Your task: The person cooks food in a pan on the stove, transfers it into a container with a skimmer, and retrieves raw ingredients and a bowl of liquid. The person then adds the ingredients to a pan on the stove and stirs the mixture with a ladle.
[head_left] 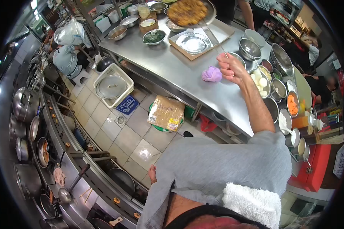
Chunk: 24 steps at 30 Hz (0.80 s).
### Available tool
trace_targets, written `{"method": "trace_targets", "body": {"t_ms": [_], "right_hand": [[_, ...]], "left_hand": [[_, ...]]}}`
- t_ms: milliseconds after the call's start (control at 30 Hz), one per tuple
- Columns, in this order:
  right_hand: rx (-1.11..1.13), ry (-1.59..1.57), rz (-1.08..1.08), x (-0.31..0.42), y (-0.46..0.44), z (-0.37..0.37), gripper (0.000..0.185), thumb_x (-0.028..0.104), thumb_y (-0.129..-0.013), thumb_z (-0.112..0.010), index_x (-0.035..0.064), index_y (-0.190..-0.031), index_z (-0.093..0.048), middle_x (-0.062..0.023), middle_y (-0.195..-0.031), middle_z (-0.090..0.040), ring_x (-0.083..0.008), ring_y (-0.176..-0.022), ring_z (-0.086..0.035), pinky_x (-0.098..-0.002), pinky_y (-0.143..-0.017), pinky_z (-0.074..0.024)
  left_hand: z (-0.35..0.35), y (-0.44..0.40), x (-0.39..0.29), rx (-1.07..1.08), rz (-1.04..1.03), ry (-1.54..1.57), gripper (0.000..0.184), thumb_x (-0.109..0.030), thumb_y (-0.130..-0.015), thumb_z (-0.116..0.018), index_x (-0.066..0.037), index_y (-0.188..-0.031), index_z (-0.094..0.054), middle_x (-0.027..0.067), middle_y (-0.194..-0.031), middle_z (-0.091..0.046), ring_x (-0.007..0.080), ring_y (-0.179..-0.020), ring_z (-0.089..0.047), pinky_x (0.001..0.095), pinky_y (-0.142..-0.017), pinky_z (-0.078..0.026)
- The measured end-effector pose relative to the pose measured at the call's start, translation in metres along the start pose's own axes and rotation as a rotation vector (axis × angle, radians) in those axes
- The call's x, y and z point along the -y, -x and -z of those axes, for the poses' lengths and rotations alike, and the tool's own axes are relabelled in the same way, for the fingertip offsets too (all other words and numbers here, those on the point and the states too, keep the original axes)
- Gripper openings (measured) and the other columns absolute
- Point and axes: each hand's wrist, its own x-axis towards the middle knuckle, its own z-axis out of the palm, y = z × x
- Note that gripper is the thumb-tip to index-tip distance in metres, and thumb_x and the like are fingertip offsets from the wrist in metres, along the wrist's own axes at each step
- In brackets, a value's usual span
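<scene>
My right hand [233,68] is wrapped round the long thin metal handle of a pan [211,19], arm stretched over the steel table. Browned food [187,12], blurred by motion, fills the pan at the far edge of the view. Below it a round foil tray [193,42] lies in a shallow cardboard box [184,56]. Just left of my right hand rests a crumpled purple cloth [211,74]. My left hand [152,174] hangs low beside my body, away from the table; most of its fingers are hidden.
Bowls of ingredients crowd the right of the steel table [160,61], including boiled eggs [260,82]. A bowl of greens [154,37] stands left of the box. Behind my left side runs a stove with pans [43,152]. On the floor are a crate [120,72] and cardboard [166,112]. Other people work nearby.
</scene>
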Motion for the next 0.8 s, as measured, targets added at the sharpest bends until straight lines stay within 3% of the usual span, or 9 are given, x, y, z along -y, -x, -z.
{"method": "trace_targets", "body": {"t_ms": [167, 367, 500, 567, 700, 767, 800], "right_hand": [[-0.195, 0.066, -0.098, -0.017, -0.023, 0.064, 0.018, 0.011, -0.084, -0.053, 0.0121, -0.09, -0.036, 0.0048, -0.056, -0.034, -0.0038, -0.035, -0.027, -0.0199, -0.029, -0.0173], [-0.235, 0.058, -0.193, -0.033, -0.038, 0.087, 0.013, 0.01, -0.086, -0.048, 0.0133, -0.086, -0.036, 0.0056, -0.055, -0.032, -0.0035, -0.035, -0.025, -0.0195, -0.028, -0.0167], [-0.295, 0.337, -0.217, -0.033, -0.042, 0.104, 0.014, 0.012, -0.085, -0.049, 0.0126, -0.086, -0.035, 0.0044, -0.056, -0.033, -0.0045, -0.036, -0.026, -0.0222, -0.03, -0.0188], [-0.309, 0.465, -0.208, -0.026, -0.047, 0.108, 0.013, 0.013, -0.084, -0.049, 0.0118, -0.086, -0.036, 0.0037, -0.057, -0.033, -0.005, -0.037, -0.026, -0.0234, -0.031, -0.0198], [-0.442, 0.669, -0.14, -0.022, -0.041, 0.107, 0.011, 0.012, -0.084, -0.045, 0.0085, -0.089, -0.036, 0.002, -0.057, -0.033, -0.0049, -0.038, -0.025, -0.0238, -0.032, -0.0193], [-0.481, 0.873, -0.16, -0.027, -0.046, 0.122, 0.013, 0.013, -0.085, -0.043, 0.0043, -0.093, -0.04, -0.0085, -0.061, -0.047, -0.0181, -0.041, -0.044, -0.0346, -0.035, -0.0333], [-0.483, 0.873, -0.159, -0.031, -0.045, 0.127, 0.013, 0.013, -0.085, -0.043, 0.0043, -0.093, -0.04, -0.0085, -0.061, -0.047, -0.0181, -0.041, -0.044, -0.0346, -0.035, -0.0333]], "left_hand": [[-0.036, -0.011, -0.025, 0.066, -0.052, -0.028, 0.062, -0.043, -0.085, -0.054, 0.0, -0.126, -0.035, 0.0162, -0.118, -0.05, 0.0292, -0.096, -0.055, 0.0397, -0.08, -0.044], [-0.052, 0.002, -0.068, 0.048, -0.01, -0.077, 0.058, -0.041, -0.085, -0.055, -0.003, -0.125, -0.038, 0.0127, -0.114, -0.052, 0.0282, -0.094, -0.056, 0.0404, -0.076, -0.044], [-0.032, -0.018, -0.044, 0.11, -0.035, 0.053, 0.055, -0.041, -0.085, -0.055, -0.004, -0.123, -0.04, 0.0115, -0.113, -0.053, 0.0279, -0.093, -0.056, 0.041, -0.073, -0.044], [-0.037, -0.003, -0.055, -0.003, 0.016, -0.032, 0.056, -0.042, -0.084, -0.056, -0.005, -0.123, -0.039, 0.0119, -0.115, -0.052, 0.0282, -0.094, -0.056, 0.0418, -0.074, -0.044], [-0.031, 0.005, -0.044, -0.003, 0.023, 0.006, 0.058, -0.044, -0.084, -0.056, -0.005, -0.123, -0.039, 0.0119, -0.116, -0.051, 0.0282, -0.093, -0.056, 0.0418, -0.075, -0.043], [-0.026, 0.015, -0.038, -0.016, 0.033, -0.028, 0.058, -0.044, -0.084, -0.055, -0.005, -0.124, -0.038, 0.0125, -0.117, -0.05, 0.0277, -0.093, -0.055, 0.0417, -0.076, -0.043], [-0.023, 0.02, -0.037, -0.022, 0.037, -0.046, 0.059, -0.044, -0.084, -0.055, -0.004, -0.124, -0.038, 0.0127, -0.118, -0.05, 0.0275, -0.093, -0.055, 0.0417, -0.076, -0.042]]}}
